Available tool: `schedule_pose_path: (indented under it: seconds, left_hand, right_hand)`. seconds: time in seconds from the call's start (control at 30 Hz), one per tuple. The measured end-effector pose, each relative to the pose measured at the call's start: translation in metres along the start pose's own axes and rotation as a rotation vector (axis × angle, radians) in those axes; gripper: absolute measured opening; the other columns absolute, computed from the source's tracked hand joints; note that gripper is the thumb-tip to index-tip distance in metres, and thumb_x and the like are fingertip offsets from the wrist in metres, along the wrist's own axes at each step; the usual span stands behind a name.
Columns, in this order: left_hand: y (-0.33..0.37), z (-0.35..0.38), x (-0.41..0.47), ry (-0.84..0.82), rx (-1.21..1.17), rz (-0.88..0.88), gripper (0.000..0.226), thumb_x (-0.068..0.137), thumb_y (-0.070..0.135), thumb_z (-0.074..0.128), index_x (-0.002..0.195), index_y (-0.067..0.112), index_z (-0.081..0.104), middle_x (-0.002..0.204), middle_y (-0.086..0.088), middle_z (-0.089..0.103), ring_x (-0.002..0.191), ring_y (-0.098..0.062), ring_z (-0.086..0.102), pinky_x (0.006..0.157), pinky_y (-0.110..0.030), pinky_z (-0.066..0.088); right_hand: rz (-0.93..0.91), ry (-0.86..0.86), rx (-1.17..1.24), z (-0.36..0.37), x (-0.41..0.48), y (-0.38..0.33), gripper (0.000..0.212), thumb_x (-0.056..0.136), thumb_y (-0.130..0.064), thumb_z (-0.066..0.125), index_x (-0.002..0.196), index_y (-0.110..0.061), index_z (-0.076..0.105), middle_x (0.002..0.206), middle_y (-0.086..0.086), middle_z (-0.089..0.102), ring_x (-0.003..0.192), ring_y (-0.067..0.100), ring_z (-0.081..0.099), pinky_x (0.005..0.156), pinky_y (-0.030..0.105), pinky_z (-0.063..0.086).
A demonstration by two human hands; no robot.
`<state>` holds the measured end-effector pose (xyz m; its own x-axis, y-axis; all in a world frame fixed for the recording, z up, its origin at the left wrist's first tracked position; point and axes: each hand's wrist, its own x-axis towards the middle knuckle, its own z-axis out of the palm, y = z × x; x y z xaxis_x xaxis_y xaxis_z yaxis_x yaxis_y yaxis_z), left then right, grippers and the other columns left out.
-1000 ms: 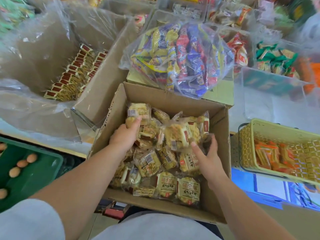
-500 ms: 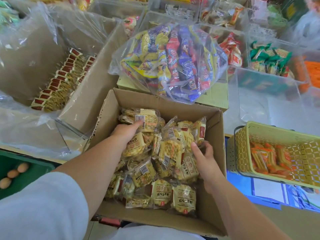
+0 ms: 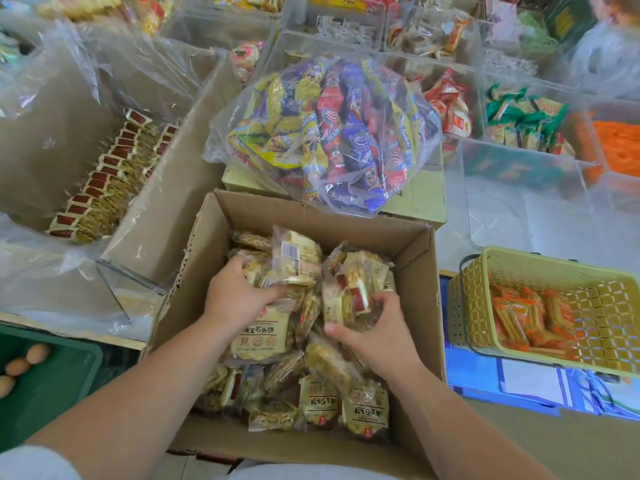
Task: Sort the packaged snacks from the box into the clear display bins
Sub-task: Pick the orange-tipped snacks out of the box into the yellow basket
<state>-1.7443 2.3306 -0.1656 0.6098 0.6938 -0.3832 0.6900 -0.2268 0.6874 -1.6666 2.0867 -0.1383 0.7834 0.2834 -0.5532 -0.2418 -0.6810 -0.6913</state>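
- left hand [image 3: 235, 299] and right hand [image 3: 381, 336] each curled round biscuit packets [image 3: 258, 341] inside cardboard box [image 3: 311, 216]
- bulging bag of mixed snacks [image 3: 329, 133] just behind box, fronting clear bins [image 3: 526, 158]; yellow basket [image 3: 554, 263] right

Matt cardboard, glossy film

The box [image 3: 420, 282] is seen as matt brown cardboard — its snack packets [image 3: 298, 258] are wrapped in shiny clear plastic; the basket [image 3: 540, 268] is moulded plastic lattice.

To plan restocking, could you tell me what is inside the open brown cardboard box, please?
The brown cardboard box holds a heap of clear-wrapped yellow snack packets; the left hand and right hand each grip some. The packets hide its floor.
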Motion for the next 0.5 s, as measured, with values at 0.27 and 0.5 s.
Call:
schedule_pose_path:
  seconds: [0.27, 0.5]
  left_hand:
    - [0.012, -0.062, -0.055, 0.234, -0.126, 0.146, 0.061, 0.065, 0.054, 0.088, 0.115, 0.046, 0.053, 0.096, 0.023, 0.066, 0.084, 0.009, 0.063, 0.065, -0.020, 0.047]
    - [0.010, -0.083, -0.076, 0.205, -0.708, -0.074, 0.040, 0.078, 0.029, 0.087, 0.104, 0.045, 0.060, 0.105, -0.001, 0.076, 0.083, -0.015, 0.077, 0.060, -0.033, 0.060]
  right_hand:
    - [-0.226, 0.079, -0.580, 0.024, 0.008, -0.020, 0.122, 0.061, -0.087, 0.065, 0.153, -0.045, -0.002, 0.169, -0.004, 0.000, 0.156, 0.028, -0.002, 0.119, 0.064, 0.004]
    - [-0.322, 0.054, -0.861, 0.029, 0.020, -0.018, 0.094, 0.082, -0.066, 0.063, 0.155, -0.035, 0.013, 0.162, -0.002, 0.028, 0.150, 0.029, 0.021, 0.119, 0.059, 0.019]
